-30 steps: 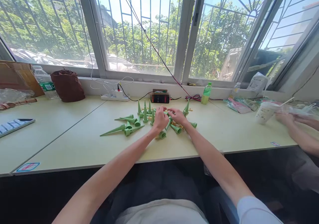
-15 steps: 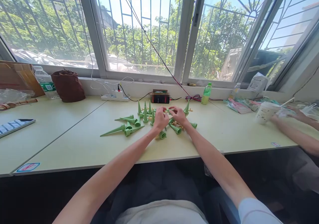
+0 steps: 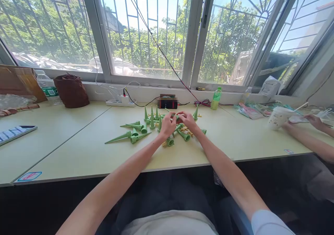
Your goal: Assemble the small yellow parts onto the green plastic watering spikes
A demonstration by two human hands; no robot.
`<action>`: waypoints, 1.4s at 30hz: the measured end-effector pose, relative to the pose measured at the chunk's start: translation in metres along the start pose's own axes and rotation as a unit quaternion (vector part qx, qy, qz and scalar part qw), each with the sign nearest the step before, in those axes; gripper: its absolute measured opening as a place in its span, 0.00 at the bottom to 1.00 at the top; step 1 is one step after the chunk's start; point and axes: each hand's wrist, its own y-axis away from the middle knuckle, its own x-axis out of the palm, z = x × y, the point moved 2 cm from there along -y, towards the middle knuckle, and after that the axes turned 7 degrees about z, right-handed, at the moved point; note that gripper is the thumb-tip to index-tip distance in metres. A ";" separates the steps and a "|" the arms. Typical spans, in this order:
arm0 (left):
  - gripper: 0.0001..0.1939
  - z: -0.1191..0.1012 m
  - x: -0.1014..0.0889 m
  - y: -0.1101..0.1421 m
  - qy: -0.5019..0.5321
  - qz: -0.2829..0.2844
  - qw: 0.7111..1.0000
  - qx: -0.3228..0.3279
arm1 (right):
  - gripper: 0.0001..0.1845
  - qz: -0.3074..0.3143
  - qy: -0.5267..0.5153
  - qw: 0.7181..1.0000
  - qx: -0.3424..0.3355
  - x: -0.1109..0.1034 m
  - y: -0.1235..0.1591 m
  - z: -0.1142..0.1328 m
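My left hand (image 3: 168, 125) and my right hand (image 3: 188, 121) meet over the table, fingers closed on one green plastic spike (image 3: 177, 118). Its narrow tip seems to point away to the upper left; fingers cover much of it. Behind and left of my left hand, several green spikes (image 3: 152, 119) stand upright on their wide ends. More spikes (image 3: 120, 136) lie on their sides further left. Below my hands are loose spikes with hollow ends (image 3: 184, 136) and small yellow pieces (image 3: 189, 132). One upright spike (image 3: 196, 113) with a yellow piece stands beyond my right hand.
A phone (image 3: 167, 102) leans at the back, near a power strip (image 3: 120, 103) and a green bottle (image 3: 216, 98). Left are a brown bag (image 3: 71, 91) and another phone (image 3: 17, 134). At right, another person's hands (image 3: 317, 122) are near a white cup (image 3: 279, 118).
The green spike between my hands has turned, and its tip now shows above my fingers. My hands have barely shifted. The other person's hands at right have moved slightly.
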 end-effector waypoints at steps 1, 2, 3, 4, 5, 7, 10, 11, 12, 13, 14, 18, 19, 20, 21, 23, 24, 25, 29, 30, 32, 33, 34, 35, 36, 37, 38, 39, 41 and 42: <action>0.10 0.000 0.000 0.000 0.000 0.002 1.000 -0.001 | 0.09 0.008 0.007 1.000 -0.003 0.000 -0.001 -0.001; 0.10 0.001 0.000 0.000 0.000 0.005 1.000 -0.003 | 0.10 0.017 0.016 1.000 -0.006 0.000 -0.001 -0.002; 0.09 0.001 0.000 0.000 0.001 0.007 1.000 -0.006 | 0.10 0.025 0.027 0.999 -0.010 0.000 -0.002 -0.003; 0.09 0.002 0.000 0.000 0.001 0.007 1.000 -0.009 | 0.10 0.033 0.041 0.998 -0.015 0.000 -0.003 -0.004; 0.09 0.003 0.001 0.000 0.001 0.004 1.000 -0.012 | 0.10 0.036 0.059 0.997 -0.022 0.000 -0.003 -0.005; 0.09 0.005 0.001 -0.001 -0.003 -0.005 1.000 -0.012 | 0.10 0.020 0.116 0.992 -0.034 -0.003 -0.003 -0.005; 0.09 0.007 0.001 -0.002 -0.004 -0.016 1.000 -0.008 | 0.10 -0.047 0.265 0.963 -0.028 -0.010 -0.001 -0.004; 0.09 0.008 0.002 -0.002 -0.004 -0.017 1.000 -0.007 | 0.10 -0.066 0.315 0.946 -0.018 -0.013 -0.001 -0.003; 0.09 0.008 0.002 -0.002 -0.003 -0.017 1.000 -0.006 | 0.12 -0.070 0.352 0.933 -0.010 -0.014 0.000 -0.003; 0.08 0.008 0.002 -0.002 -0.003 -0.016 1.000 -0.006 | 0.13 -0.067 0.375 0.925 -0.002 -0.015 0.000 -0.003; 0.08 0.008 0.002 -0.002 -0.003 -0.015 1.000 -0.006 | 0.14 -0.058 0.395 0.917 0.008 -0.015 0.001 -0.003; 0.08 0.008 0.002 -0.001 -0.009 -0.012 1.000 -0.003 | 0.15 -0.009 0.447 0.894 0.038 -0.014 0.000 -0.007; 0.08 0.008 0.002 -0.001 -0.011 -0.011 1.000 -0.002 | 0.15 -0.004 0.454 0.890 0.042 -0.014 0.000 -0.008; 0.08 0.007 0.002 -0.001 -0.011 -0.010 1.000 -0.002 | 0.15 -0.003 0.456 0.889 0.047 -0.014 -0.001 -0.009; 0.08 0.007 0.002 -0.001 -0.011 -0.008 1.000 -0.004 | 0.16 -0.001 0.457 0.888 0.052 -0.015 -0.001 -0.010; 0.08 0.007 0.002 -0.001 -0.013 -0.003 1.000 -0.007 | 0.18 0.006 0.455 0.888 0.063 -0.016 -0.002 -0.012; 0.08 0.006 0.002 0.000 -0.016 -0.001 1.000 -0.008 | 0.19 0.010 0.454 0.888 0.066 -0.017 -0.002 -0.013; 0.08 0.006 0.002 0.000 -0.018 0.001 1.000 -0.008 | 0.19 0.014 0.453 0.889 0.068 -0.017 -0.002 -0.013; 0.08 0.005 0.002 0.000 -0.021 0.006 1.000 -0.007 | 0.18 0.029 0.453 0.888 0.073 -0.017 0.000 -0.013; 0.08 0.005 0.002 0.000 -0.020 0.007 1.000 -0.006 | 0.18 0.034 0.454 0.887 0.074 -0.017 0.000 -0.013; 0.08 0.005 0.002 0.000 -0.021 0.007 1.000 -0.005 | 0.17 0.042 0.461 0.883 0.076 -0.016 0.001 -0.012; 0.08 0.005 0.002 0.000 -0.022 0.006 1.000 -0.004 | 0.18 0.046 0.465 0.880 0.078 -0.016 0.001 -0.012; 0.08 0.005 0.002 0.000 -0.023 0.005 1.000 -0.003 | 0.19 0.049 0.471 0.877 0.082 -0.016 0.001 -0.012; 0.08 0.005 0.003 0.000 -0.024 0.005 1.000 -0.002 | 0.20 0.052 0.475 0.874 0.084 -0.016 0.001 -0.013; 0.08 0.006 0.003 0.000 -0.025 0.004 1.000 -0.001 | 0.21 0.055 0.478 0.872 0.085 -0.016 0.002 -0.013; 0.08 0.006 0.003 0.000 -0.025 0.004 1.000 0.000 | 0.22 0.058 0.479 0.872 0.086 -0.016 0.002 -0.013; 0.08 0.007 0.003 0.000 -0.026 0.002 1.000 0.001 | 0.22 0.059 0.479 0.872 0.085 -0.016 0.002 -0.013; 0.08 0.007 0.004 0.000 -0.027 0.002 1.000 0.001 | 0.22 0.058 0.478 0.872 0.085 -0.016 0.002 -0.013; 0.08 0.008 0.004 0.000 -0.027 0.001 1.000 0.002 | 0.22 0.054 0.474 0.875 0.085 -0.016 0.003 -0.013; 0.08 0.008 0.005 0.000 -0.028 0.002 1.000 0.001 | 0.21 0.051 0.473 0.875 0.086 -0.016 0.003 -0.013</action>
